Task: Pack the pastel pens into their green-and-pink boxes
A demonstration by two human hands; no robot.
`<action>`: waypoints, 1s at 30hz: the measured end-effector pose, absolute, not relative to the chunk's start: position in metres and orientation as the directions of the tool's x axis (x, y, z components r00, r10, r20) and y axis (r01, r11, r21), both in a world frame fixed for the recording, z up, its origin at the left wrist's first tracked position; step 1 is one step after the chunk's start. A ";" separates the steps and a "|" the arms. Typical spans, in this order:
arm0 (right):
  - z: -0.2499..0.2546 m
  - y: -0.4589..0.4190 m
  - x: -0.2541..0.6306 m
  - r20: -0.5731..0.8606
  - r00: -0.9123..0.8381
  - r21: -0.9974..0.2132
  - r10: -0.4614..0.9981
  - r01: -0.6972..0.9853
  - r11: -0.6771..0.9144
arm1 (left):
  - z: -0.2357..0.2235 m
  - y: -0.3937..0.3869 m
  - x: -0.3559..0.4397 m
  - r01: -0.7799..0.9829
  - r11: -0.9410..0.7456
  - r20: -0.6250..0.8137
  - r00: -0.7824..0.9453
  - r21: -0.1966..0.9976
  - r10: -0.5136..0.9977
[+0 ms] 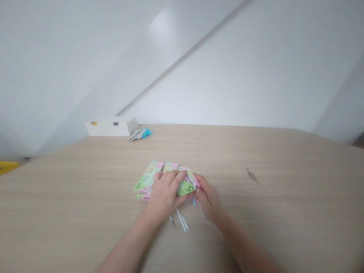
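Observation:
Several flat green-and-pink printed packets (148,178), marked with a 5, lie in an overlapping group on the table, and what is in them is hard to make out. My left hand (167,189) rests over the group, fingers bent across the top and thumb along the near edge of the right-hand packet (186,187). At that packet's right end, my right hand (208,195) pinches its pink tip between thumb and fingers. Thin white sticks (181,220), perhaps pen refills, stick out toward me from beneath my left hand.
The wooden table (284,220) runs back to a white wall. At the far left stands a white box (109,127), with a grey-and-blue crumpled glove (141,134) beside it. A small dark blurred object (251,174) lies to the right. Something yellow (8,167) shows at the left edge.

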State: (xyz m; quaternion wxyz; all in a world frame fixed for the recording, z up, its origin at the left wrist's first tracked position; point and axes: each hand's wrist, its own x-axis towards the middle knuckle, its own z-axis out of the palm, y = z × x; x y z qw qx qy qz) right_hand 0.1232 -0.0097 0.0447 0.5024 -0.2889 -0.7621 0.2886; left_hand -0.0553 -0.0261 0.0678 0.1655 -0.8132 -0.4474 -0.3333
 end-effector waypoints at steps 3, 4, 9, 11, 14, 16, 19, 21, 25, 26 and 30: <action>0.045 -0.009 0.122 0.565 -0.319 -0.766 0.761 0.140 0.627 | 0.067 -0.025 -0.055 0.839 -0.542 0.679 0.372 0.044 0.632; 0.045 -0.008 0.122 0.555 -0.314 -0.775 0.770 0.141 0.616 | 0.067 -0.025 -0.055 0.839 -0.542 0.676 0.372 0.048 0.636; 0.045 -0.006 0.121 0.501 -0.301 -0.814 0.811 0.155 0.560 | 0.066 -0.024 -0.053 0.841 -0.539 0.650 0.385 0.046 0.656; 0.045 -0.006 0.120 0.491 -0.295 -0.824 0.819 0.148 0.547 | 0.067 -0.024 -0.053 0.844 -0.535 0.623 0.395 0.045 0.676; 0.044 -0.005 0.119 0.485 -0.297 -0.832 0.823 0.134 0.539 | 0.068 -0.024 -0.053 0.849 -0.527 0.590 0.407 0.037 0.697; 0.043 -0.004 0.119 0.491 -0.291 -0.828 0.822 0.139 0.544 | 0.068 -0.024 -0.053 0.851 -0.524 0.589 0.406 0.035 0.699; 0.042 -0.004 0.119 0.510 -0.289 -0.811 0.810 0.152 0.565 | 0.067 -0.023 -0.053 0.853 -0.521 0.593 0.400 0.039 0.699; 0.042 -0.005 0.120 0.548 -0.293 -0.778 0.784 0.167 0.606 | 0.066 -0.023 -0.054 0.853 -0.520 0.589 0.398 0.045 0.704; 0.041 -0.006 0.118 0.578 -0.285 -0.748 0.765 0.190 0.636 | 0.065 -0.022 -0.054 0.848 -0.526 0.595 0.391 0.064 0.702; 0.041 -0.006 0.118 0.568 -0.276 -0.755 0.775 0.201 0.625 | 0.064 -0.022 -0.054 0.846 -0.529 0.603 0.390 0.064 0.696; 0.040 -0.004 0.116 0.559 -0.239 -0.745 0.794 0.277 0.607 | 0.059 -0.021 -0.055 0.837 -0.544 0.641 0.385 0.061 0.664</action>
